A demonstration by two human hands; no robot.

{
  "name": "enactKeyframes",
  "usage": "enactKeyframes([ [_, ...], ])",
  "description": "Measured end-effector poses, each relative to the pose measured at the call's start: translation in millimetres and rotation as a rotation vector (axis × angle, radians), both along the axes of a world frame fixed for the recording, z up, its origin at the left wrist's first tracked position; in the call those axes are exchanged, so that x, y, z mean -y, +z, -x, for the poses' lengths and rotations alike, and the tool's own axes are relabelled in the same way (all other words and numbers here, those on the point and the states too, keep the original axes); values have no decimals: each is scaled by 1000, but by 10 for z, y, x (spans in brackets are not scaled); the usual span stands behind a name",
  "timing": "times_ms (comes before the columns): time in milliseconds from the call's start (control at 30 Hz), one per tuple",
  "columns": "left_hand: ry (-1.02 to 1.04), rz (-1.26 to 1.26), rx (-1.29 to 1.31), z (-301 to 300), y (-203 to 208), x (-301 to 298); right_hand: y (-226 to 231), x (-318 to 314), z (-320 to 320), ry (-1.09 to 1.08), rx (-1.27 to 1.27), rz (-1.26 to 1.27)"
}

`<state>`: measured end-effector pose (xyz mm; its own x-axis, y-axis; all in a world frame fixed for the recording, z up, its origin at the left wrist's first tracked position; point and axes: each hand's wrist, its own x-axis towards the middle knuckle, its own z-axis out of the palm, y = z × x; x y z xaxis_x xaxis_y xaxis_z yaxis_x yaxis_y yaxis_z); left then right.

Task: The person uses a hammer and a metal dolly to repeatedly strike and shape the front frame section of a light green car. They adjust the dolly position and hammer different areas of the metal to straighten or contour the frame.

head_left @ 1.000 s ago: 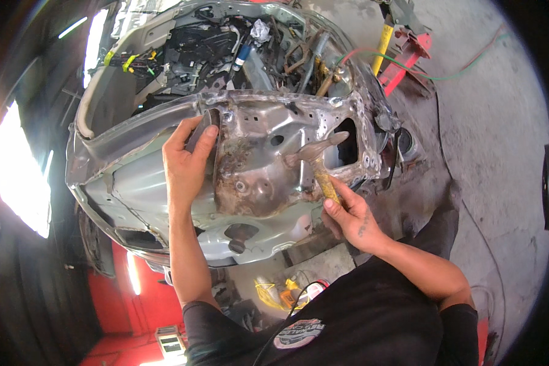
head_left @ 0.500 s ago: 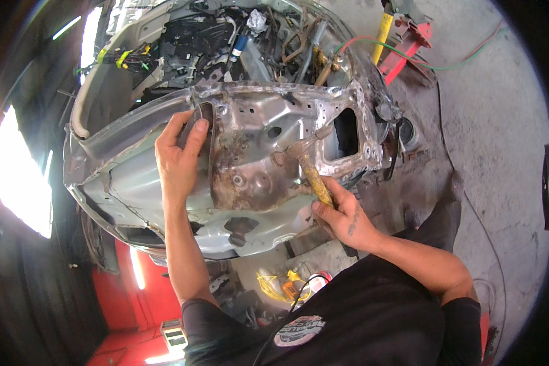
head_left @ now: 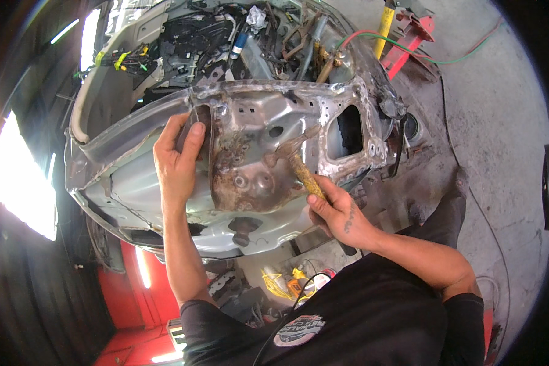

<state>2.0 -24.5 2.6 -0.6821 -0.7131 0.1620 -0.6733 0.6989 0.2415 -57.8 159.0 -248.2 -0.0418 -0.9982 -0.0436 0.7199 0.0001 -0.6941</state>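
Note:
My left hand (head_left: 177, 160) is closed around a dark metal dolly block (head_left: 203, 116), fingers on its far side and thumb on top. It rests against the upright edge of a rusty, bare-metal patch on the car body panel (head_left: 259, 119). My right hand (head_left: 341, 213) grips the worn yellow handle of a hammer (head_left: 303, 174). The rusty brown hammer head hangs over the panel, right of the dolly block and apart from it. Part of the block is hidden by my fingers.
Beyond the panel lies a bay with loose wiring (head_left: 128, 59), a blue-and-white can (head_left: 238, 46) and metal parts. A red stand (head_left: 412, 46) and a red and green hose are on the floor at far right. Yellow cord (head_left: 274, 284) and tools lie below the panel.
The hammer and my right hand have shifted slightly left. My left hand stays with the dolly block at the same edge. The whole view has shifted a little.

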Motion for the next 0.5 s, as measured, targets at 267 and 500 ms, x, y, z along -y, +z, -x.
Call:
enactKeyframes([
  [267,13,-38,-39,-29,-5,3,-19,39,10,0,-70,-4],
  [500,13,-20,-10,26,-1,-33,-40,45,53,-6,-46,-1],
])
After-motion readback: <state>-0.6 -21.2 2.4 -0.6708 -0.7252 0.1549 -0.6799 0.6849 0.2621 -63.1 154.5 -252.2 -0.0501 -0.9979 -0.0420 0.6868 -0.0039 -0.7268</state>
